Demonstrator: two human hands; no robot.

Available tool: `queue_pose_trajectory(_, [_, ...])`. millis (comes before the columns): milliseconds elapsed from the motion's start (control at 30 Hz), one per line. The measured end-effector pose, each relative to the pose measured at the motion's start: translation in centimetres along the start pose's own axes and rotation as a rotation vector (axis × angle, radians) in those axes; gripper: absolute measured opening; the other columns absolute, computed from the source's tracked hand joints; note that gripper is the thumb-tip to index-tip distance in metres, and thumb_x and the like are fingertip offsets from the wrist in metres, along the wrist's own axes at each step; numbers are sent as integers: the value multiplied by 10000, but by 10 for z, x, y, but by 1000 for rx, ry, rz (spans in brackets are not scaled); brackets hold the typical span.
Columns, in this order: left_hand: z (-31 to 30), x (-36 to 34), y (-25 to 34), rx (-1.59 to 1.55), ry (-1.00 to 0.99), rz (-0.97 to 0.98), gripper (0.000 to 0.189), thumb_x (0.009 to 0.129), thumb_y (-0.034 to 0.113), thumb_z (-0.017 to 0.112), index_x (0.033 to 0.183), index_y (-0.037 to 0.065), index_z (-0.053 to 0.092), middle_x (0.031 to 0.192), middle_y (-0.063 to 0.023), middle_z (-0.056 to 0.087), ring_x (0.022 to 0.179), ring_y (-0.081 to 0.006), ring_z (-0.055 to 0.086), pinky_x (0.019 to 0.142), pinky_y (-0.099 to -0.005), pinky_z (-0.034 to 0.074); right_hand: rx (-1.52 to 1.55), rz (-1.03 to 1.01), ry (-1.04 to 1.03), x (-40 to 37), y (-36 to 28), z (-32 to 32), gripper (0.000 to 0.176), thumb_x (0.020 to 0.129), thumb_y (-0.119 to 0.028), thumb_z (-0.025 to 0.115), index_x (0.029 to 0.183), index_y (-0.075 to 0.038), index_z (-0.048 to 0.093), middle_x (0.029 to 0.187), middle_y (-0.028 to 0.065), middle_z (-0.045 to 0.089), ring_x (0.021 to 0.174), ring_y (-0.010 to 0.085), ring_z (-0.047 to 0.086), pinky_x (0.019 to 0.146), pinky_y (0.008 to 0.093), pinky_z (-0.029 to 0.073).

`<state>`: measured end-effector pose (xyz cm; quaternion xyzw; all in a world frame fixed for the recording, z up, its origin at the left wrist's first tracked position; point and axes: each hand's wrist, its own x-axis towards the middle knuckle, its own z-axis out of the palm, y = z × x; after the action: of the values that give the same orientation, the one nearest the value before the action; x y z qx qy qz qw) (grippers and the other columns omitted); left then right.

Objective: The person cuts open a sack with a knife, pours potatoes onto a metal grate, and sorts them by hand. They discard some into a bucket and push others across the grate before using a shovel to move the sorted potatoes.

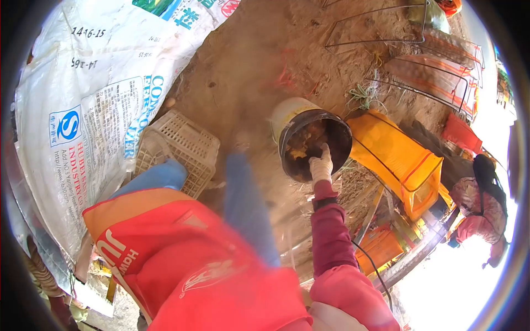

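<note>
Dirt ground (237, 71), white sack (49, 160) printed "14-16-15"; gloved right hand (321, 165), fingers clenched on tilted bucket (288, 113) at rim

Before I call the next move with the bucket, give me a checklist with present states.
1. Right hand gloved: ok, pale glove on.
2. Right hand at the bucket: ok, it reaches over the near rim, into the mouth.
3. Firm grip on the rim: cannot tell, the fingertips are unclear.
4. Bucket upright: not ok, it is tilted, mouth towards the wearer.
5. Bucket empty: not ok, yellow scraps show inside.
6. Left hand ready to steady it: cannot tell, not clearly shown.
</note>
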<state>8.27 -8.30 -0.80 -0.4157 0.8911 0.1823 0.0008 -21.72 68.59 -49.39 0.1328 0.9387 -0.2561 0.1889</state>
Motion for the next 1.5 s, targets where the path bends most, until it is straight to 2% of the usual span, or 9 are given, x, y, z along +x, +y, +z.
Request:
queue_pose_trajectory(300, [12, 1, 16, 156, -53, 105, 528, 1009, 330, 528, 1422, 2, 498, 1465, -141, 481, 1356, -255, 440, 1141, -397, 311, -740, -109, -654, 3, -67, 80, 364, 929, -160, 547, 1280, -118, 634, 1305, 66, 630, 1290, 276, 531, 1146, 546, 239])
queue_pose_trajectory(433, [20, 1, 49, -134, -69, -149, 544, 1007, 342, 536, 1422, -7, 495, 1468, -142, 474, 1339, -248, 453, 1134, -394, 318, -1084, -189, -953, 4, -110, 114, 375, 970, -154, 512, 1323, -93, 622, 1316, 47, 647, 1294, 252, 552, 1178, 599, 177])
queue_pose_trajectory(467, [22, 3, 55, -111, -63, -163, 546, 1007, 345, 540, 1420, -9, 497, 1455, -141, 486, 1317, -241, 467, 1122, -392, 330, -1126, -193, -903, -4, -113, 124, 390, 958, -135, 522, 1334, -72, 606, 1307, 73, 648, 1248, 285, 582, 1133, 538, 321])
queue_pose_trajectory(567, [33, 8, 55, -137, -24, -148, 555, 1005, 361, 564, 1407, -16, 505, 1348, -122, 572, 1182, -203, 538, 1019, -365, 419, -640, -80, -750, -22, -117, 104, 434, 957, -201, 559, 1367, -58, 546, 1295, 100, 629, 1212, 297, 584, 1074, 512, 377])
queue_pose_trajectory(700, [63, 4, 94, -151, -39, -70, 484, 997, 353, 572, 1319, -8, 563, 1161, -90, 662, 1001, -184, 609, 869, -328, 501, 1014, 343, -685, -53, -167, 23, 537, 955, -289, 608, 1410, -40, 467, 1279, 136, 603, 1165, 312, 586, 996, 477, 451])
queue_pose_trajectory(867, [61, 3, 163, 242, -73, 3, 561, 959, 384, 623, 1308, -50, 551, 1156, -227, 669, 997, -278, 656, 915, -373, 503, 1934, 253, -864, -57, -274, -93, 775, 905, -563, 623, 1432, -27, 431, 1383, 164, 530, 1246, 340, 521, 1024, 506, 440])
queue_pose_trajectory(1133, [87, -2, 123, 444, 326, 293, 719, 876, 518, 679, 1224, -103, 573, 922, -280, 675, 850, -389, 669, 792, -418, 528, 1945, 53, -887, -54, -384, -185, 924, 874, -734, 495, 1480, -42, 404, 1538, 142, 397, 1413, 329, 368, 1141, 520, 301])
queue_pose_trajectory(1233, [60, 1, 163, 224, -30, 33, 707, 852, 591, 640, 1074, -79, 607, 879, -289, 666, 843, -430, 658, 800, -489, 500, 2159, 68, -1261, -39, -408, -183, 891, 908, -718, 449, 1495, -51, 391, 1562, 129, 377, 1453, 308, 327, 1138, 529, 307])
queue_pose_trajectory(1500, [24, 1, 208, 332, -228, -69, 565, 810, 489, 699, 1012, -35, 637, 953, -269, 672, 907, -420, 656, 788, -466, 517, 1561, -492, -1318, -35, -536, -202, 771, 890, -682, 534, 1383, -89, 546, 1433, 121, 538, 1354, 349, 443, 1062, 577, 374])
